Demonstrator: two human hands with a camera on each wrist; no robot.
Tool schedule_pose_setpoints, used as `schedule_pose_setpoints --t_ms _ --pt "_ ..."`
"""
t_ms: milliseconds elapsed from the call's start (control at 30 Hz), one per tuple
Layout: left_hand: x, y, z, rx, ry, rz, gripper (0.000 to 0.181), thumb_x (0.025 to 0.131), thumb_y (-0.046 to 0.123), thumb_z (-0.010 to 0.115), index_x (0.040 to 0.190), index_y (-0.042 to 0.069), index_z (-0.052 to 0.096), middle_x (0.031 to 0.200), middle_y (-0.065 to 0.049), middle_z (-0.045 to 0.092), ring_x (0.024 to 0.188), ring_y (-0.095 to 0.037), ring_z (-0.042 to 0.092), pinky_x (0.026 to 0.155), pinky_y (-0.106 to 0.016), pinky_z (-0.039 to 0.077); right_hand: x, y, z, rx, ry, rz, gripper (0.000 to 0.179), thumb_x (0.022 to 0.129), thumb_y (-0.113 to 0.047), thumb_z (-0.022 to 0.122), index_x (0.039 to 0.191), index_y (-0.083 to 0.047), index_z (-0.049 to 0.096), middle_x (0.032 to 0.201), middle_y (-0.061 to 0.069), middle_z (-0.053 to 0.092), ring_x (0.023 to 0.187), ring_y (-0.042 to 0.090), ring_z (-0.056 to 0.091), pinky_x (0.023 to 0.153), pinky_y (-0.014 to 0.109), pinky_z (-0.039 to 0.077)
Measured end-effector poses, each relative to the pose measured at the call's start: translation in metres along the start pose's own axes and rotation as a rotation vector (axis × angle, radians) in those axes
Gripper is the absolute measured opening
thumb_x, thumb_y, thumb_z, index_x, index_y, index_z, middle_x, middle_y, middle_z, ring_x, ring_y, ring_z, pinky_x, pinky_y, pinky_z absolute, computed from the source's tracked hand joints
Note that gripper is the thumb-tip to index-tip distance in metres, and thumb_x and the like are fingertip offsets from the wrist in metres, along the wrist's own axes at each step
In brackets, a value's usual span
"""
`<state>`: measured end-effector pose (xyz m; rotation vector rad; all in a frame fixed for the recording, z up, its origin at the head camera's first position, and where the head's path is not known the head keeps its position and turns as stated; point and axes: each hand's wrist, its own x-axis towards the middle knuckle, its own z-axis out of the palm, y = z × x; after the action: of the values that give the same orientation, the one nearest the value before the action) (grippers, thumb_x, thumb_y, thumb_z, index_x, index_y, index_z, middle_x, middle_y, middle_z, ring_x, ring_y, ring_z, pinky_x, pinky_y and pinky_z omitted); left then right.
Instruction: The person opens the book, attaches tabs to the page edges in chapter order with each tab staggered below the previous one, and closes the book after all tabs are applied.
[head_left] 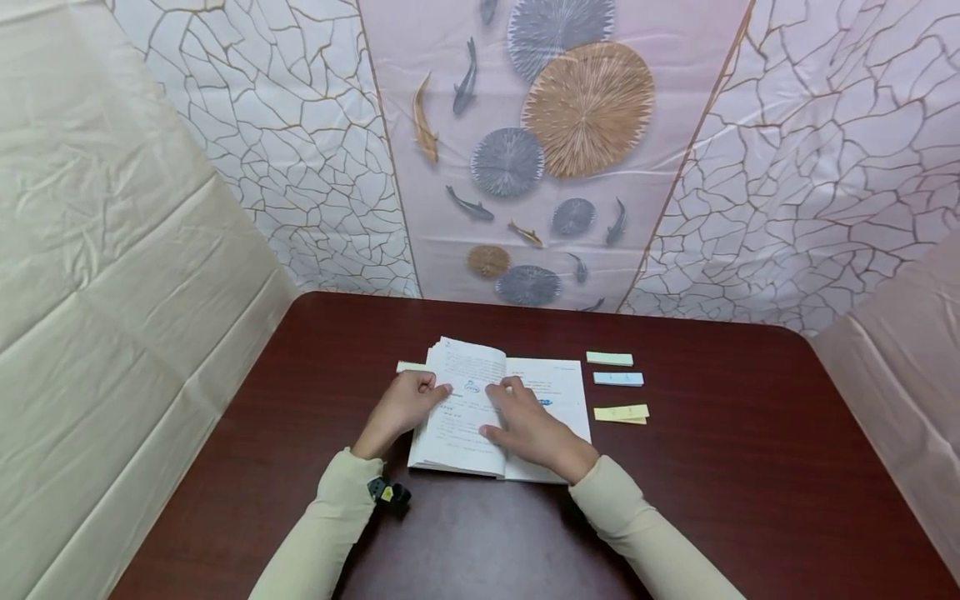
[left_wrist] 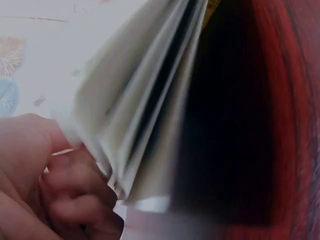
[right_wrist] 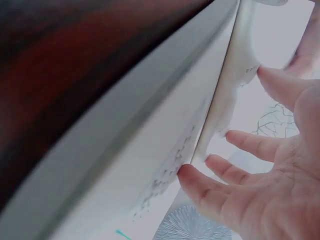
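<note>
An open book (head_left: 551,379) with printed pages lies on the table. At its left side, my left hand (head_left: 407,403) grips the outer edge of the left pages (head_left: 468,446). In the left wrist view, the thumb of the left hand (left_wrist: 70,175) is over a fanned bundle of leaves (left_wrist: 135,105), with the other fingers curled under it. My right hand (head_left: 531,425) touches the left page beside the spine with its fingertips. The right wrist view shows this right hand (right_wrist: 245,175) with fingers spread, fingertips on the paper (right_wrist: 175,125).
A pale strip (head_left: 409,367) shows past the book's left edge. Right of the book lie a green slip pad (head_left: 609,358), a blue slip pad (head_left: 618,378) and yellow slips (head_left: 621,413). A patterned cloth (head_left: 495,250) hangs behind the dark red table (head_left: 720,467).
</note>
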<state>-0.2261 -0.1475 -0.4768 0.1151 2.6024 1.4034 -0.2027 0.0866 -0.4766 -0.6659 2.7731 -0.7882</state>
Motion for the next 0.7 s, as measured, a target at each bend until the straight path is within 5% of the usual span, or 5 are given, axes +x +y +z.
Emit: schedule_pose_setpoints --t_ms 300,533,700 --pt "0.004 -0.013 0.007 0.295 -0.028 -0.065 0.055 0.1 0.033 0.074 0.059 0.018 0.04 0.055 0.007 0.03 0.05 -0.011 0.03 0.048 -0.027 0.025 0.002 -0.01 0.001 -0.136 -0.043 0.021 0.062 0.1 -0.031 0.075 0.148 0.003 0.056 0.153 0.028 0.044 0.133 0.048 0.052 0.107 0.055 0.05" --pt "0.002 -0.002 0.011 0.54 0.007 -0.152 0.044 0.096 0.045 0.076 0.067 0.015 0.061 0.06 0.002 0.054 0.054 -0.016 0.051 0.049 -0.03 0.036 0.003 -0.01 0.001 -0.216 -0.048 0.03 0.062 0.098 -0.032 0.077 0.147 0.002 0.058 0.146 0.022 0.046 0.127 0.041 0.053 0.101 0.048 0.054" --pt "0.001 0.01 0.009 0.572 -0.011 -0.088 0.034 0.088 0.04 0.086 0.089 0.012 0.066 0.071 -0.001 0.062 0.062 -0.019 0.058 0.055 -0.034 0.042 0.005 -0.012 0.003 -0.285 -0.015 0.008 0.063 0.095 -0.033 0.081 0.143 0.002 0.061 0.14 0.021 0.05 0.118 0.039 0.056 0.092 0.048 0.057"
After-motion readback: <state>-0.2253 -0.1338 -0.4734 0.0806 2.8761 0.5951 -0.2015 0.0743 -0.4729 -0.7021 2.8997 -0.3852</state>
